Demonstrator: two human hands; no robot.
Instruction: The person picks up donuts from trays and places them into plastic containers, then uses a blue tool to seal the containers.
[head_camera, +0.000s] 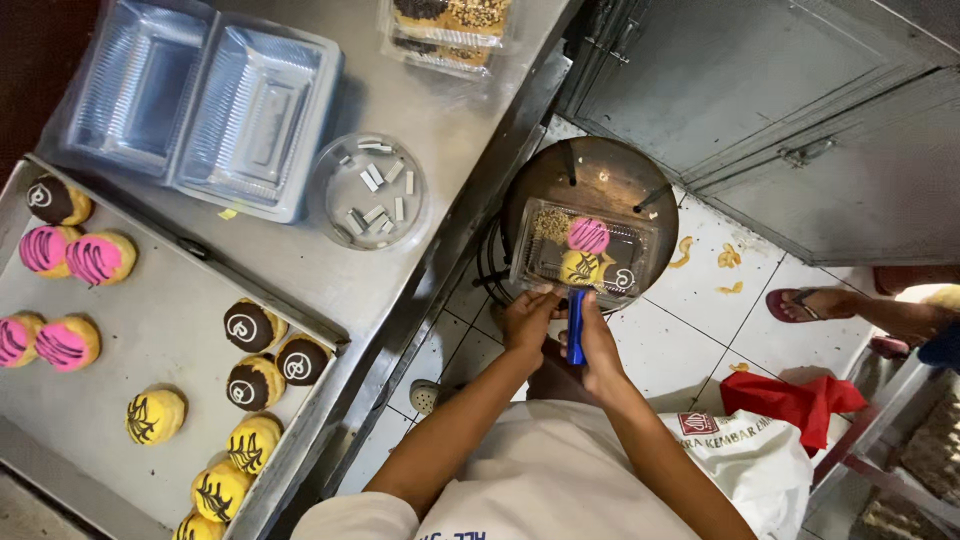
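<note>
A clear plastic box (640, 245) with several glazed doughnuts inside rests on a round dark stool (600, 170). My left hand (527, 318) grips the box's near edge. My right hand (598, 345) holds a blue stapler (576, 325) pressed against that same edge. Inside the box I see a pink doughnut (588, 235), a yellow one (582, 267) and a dark one with a white swirl.
A steel tray (165, 325) on the left holds pink, chocolate and yellow doughnuts. Empty clear boxes (200, 105), a round lid with small white pieces (372, 190) and a filled box (448, 30) sit on the steel counter. Another person's sandalled foot (815, 303) rests on the tiled floor at right.
</note>
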